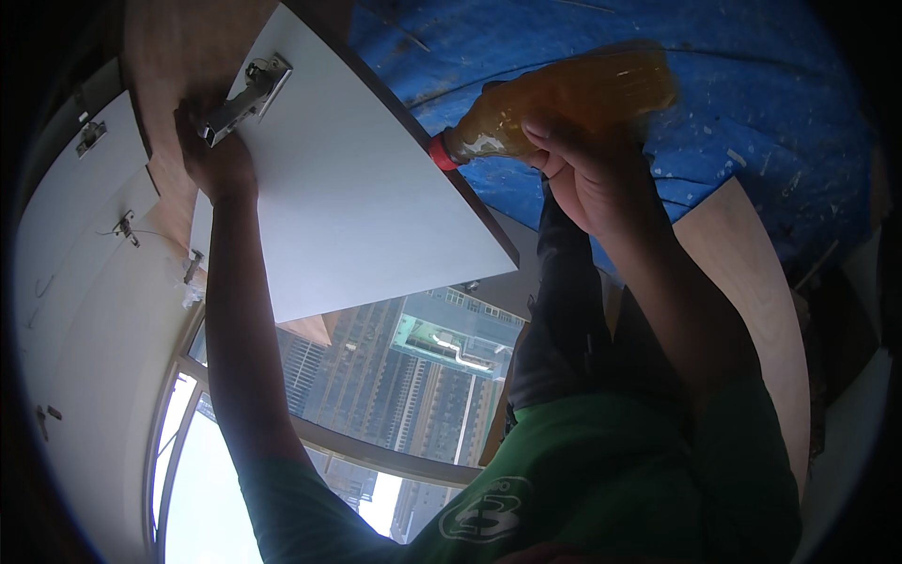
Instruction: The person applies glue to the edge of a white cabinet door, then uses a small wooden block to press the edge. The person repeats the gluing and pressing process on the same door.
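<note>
My right hand (584, 183) is wrapped round a translucent bottle (587, 89) with amber-orange contents, tilted with its red cap (441, 152) low and to the left. The cap lies at the dark edge of a white cabinet door (366, 197), close to it or touching. My left hand (221, 164) grips the door's left edge, beside a metal hinge (249, 99) fixed to the door's face. Its fingers are partly in shadow and partly behind the hinge arm.
Blue sheeting (752, 103) with pale specks covers the floor. A wooden board (747, 254) lies at the right. White panels with more hinges (91, 138) stand at the left. Below the door, a window (376, 376) looks out on tall buildings.
</note>
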Demonstrator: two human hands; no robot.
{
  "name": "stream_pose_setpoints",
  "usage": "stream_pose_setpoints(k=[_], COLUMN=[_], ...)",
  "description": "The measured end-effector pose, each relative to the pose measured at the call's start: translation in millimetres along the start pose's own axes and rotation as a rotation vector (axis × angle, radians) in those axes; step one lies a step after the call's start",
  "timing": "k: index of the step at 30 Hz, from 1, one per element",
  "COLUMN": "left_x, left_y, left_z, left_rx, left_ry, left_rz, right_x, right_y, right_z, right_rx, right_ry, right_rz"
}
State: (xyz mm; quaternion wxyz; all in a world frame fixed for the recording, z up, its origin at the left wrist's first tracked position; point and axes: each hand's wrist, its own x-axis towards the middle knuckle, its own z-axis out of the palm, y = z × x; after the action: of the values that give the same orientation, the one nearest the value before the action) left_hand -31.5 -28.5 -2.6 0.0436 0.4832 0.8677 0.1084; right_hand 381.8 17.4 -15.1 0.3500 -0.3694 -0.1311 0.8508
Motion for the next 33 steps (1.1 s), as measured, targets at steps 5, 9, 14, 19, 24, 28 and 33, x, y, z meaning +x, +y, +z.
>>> stream_pose_setpoints(k=[5,9,14,19,24,28,33], left_x=[2.2,3.0,1.2,0.9,0.0,0.2,1.9], left_y=[14.9,-8.8,-7.7,4.4,7.5,6.2,0.7], left_z=[3.2,0.9,4.0,2.8,1.2,2.4,2.5], left_rx=[-0.025,0.08,-0.04,-0.07,-0.132,-0.15,-0.3], left_ry=[0.001,0.008,0.016,-0.001,-0.025,-0.027,-0.037], left_rz=[-0.001,0.141,0.068,0.006,-0.04,-0.051,-0.06], right_x=[44.0,24.8,-20.5,10.9,-1.4,-33.2,-62.9], right_y=[-2.6,-5.5,-1.2,-4.6,-1.9,-0.5,-3.5], right_z=[13.3,2.0,-14.3,-4.0,-13.1,-25.1,-28.4], right_rx=[-0.037,-0.06,-0.013,-0.054,-0.053,0.014,0.039], right_ry=[-0.07,-0.05,0.068,-0.02,0.0,0.074,0.116], right_rz=[-0.099,0.044,0.111,0.055,0.107,0.175,0.239])
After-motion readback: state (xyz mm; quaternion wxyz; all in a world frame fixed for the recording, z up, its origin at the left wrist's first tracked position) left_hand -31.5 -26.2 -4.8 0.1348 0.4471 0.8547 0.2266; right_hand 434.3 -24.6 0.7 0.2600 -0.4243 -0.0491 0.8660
